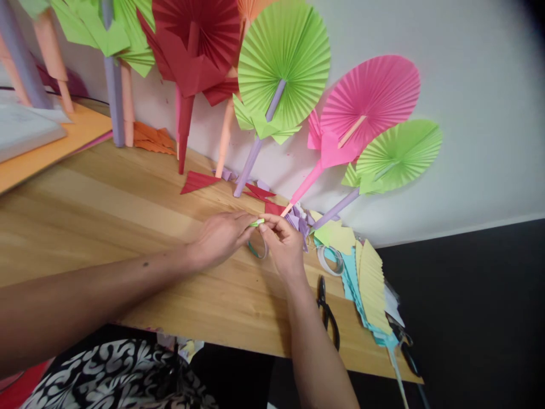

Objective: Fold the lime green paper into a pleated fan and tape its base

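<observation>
The left hand (219, 236) and right hand (286, 247) are pinching a small green piece (257, 222) between their fingers above the desk (140, 216); the fingers are covering its ends, leaving its full shape unclear. Just below the fingers, a ring (256, 254) is showing only partly behind the right hand. To their right, a tape roll (324, 264) is lying near black cutters (326, 309). Beyond them, a red paper fan (215, 34) is running out of view at the top.
</observation>
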`<state>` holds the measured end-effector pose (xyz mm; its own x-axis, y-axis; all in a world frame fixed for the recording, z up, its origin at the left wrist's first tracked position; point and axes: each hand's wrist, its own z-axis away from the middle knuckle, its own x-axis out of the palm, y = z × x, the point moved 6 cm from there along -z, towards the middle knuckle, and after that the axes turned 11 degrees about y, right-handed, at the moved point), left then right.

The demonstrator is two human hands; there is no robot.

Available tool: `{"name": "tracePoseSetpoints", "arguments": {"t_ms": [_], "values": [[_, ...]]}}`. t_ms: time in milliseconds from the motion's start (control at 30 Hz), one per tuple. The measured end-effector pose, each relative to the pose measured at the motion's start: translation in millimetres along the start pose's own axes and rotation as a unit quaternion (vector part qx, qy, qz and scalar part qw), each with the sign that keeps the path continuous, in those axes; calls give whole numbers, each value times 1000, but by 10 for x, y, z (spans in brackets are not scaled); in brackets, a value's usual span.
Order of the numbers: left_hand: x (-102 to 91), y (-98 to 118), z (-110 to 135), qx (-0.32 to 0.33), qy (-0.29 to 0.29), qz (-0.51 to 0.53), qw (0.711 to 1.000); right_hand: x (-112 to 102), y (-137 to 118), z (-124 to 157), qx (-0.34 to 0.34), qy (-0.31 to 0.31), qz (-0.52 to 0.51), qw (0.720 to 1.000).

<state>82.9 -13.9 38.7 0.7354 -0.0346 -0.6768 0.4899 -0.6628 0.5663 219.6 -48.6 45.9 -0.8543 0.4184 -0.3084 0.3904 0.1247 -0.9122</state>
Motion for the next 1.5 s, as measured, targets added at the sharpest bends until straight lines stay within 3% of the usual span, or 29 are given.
{"name": "tracePoseSetpoints", "arguments": {"t_ms": [367, 667, 900, 1133, 1500], "values": [[-38, -68, -25, 39, 29, -74, 996, 74, 79, -20, 43, -15, -84, 995], [-36, -62, -21, 77, 48, -75, 993, 80, 46, -5, 32, 2, -67, 997], [-36, -62, -30, 41, 49, -35, 997, 90, 59, -9, 31, -1, -81, 996], [-32, -222, -45, -84, 34, -3, 996, 89, 114, -34, 52, -3, -47, 998], [52, -365, -59, -149, 17, 119, 981, 140, 15, 25, 20, -38, 21, 999]]}}
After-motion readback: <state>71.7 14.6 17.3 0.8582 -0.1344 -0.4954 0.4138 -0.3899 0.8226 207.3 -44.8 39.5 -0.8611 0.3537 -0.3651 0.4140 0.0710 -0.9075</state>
